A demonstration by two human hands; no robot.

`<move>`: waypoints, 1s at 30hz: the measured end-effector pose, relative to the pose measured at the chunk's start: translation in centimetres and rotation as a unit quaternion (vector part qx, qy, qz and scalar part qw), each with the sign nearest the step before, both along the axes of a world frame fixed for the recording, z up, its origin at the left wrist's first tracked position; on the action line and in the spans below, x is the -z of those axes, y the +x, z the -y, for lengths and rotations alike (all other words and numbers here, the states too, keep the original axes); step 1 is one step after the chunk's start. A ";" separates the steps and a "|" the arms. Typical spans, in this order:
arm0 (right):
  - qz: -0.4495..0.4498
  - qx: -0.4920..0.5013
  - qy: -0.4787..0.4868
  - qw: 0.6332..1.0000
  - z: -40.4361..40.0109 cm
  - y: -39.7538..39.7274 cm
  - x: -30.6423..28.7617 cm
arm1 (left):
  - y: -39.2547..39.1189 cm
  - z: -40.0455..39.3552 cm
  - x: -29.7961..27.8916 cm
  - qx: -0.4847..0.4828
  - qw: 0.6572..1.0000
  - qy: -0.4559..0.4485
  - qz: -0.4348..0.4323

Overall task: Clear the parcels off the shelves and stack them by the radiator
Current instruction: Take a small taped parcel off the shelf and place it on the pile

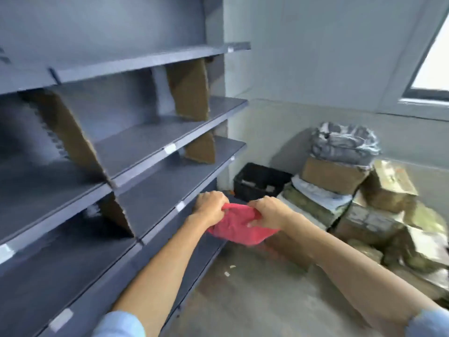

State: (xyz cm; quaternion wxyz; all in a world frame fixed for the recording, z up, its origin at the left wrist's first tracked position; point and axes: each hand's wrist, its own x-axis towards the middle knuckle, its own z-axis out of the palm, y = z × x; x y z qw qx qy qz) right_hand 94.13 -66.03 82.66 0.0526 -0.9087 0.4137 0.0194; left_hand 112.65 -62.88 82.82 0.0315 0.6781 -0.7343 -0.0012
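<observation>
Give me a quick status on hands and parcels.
Left hand and right hand both grip red cloth. Shelves parcel-free. Parcels piled in corner.

Two bare forearms reach in from the bottom of the view, each ending in a bare hand: the left hand and the right hand. Both arms wear short light-blue sleeves, with the cuffs ending above the elbows. No rings, watch or gloves show.

soft red parcel held aloft, stacked parcels beyond
</observation>
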 end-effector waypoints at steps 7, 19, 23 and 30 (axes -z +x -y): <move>-0.065 0.217 0.000 0.974 10.6 -23.9 -5.0 | -23.9 15.6 -2.6 0.199 0.975 -0.050 -0.080; -0.014 0.336 -0.167 0.927 31.8 -33.3 -10.1 | -33.4 40.4 -8.7 0.261 0.945 -0.126 -0.150; 0.001 0.368 -0.225 0.902 41.7 -34.4 -12.4 | -34.3 51.1 -10.0 0.283 0.923 -0.139 -0.220; 0.010 0.439 -0.161 0.884 54.3 -37.2 -6.8 | -36.1 64.8 -6.8 0.298 0.951 0.005 -0.082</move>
